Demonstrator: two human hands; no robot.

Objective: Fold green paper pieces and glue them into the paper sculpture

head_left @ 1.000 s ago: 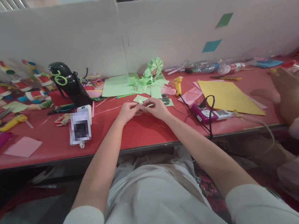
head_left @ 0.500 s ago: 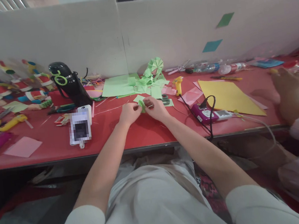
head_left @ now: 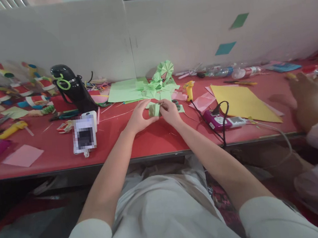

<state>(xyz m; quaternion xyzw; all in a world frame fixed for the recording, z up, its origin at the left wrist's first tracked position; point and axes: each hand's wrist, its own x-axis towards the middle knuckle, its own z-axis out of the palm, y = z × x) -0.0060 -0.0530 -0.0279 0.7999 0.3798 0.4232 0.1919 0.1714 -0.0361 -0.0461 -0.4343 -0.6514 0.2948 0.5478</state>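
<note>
On red table [head_left: 155, 142], left hand [head_left: 138, 119], right hand [head_left: 170, 112], each grip closed on green paper [head_left: 154, 110] (black flask [head_left: 73, 90] near, contents hidden)

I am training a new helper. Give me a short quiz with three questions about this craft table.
1. True or false: the left hand and the right hand both grip the folded green paper.
2. Which thing lies to the right of both hands? A. black bottle B. yellow paper sheet C. paper figures
3. Fill in: the table top is ___.
Key: 1 true; 2 B; 3 red.
</note>
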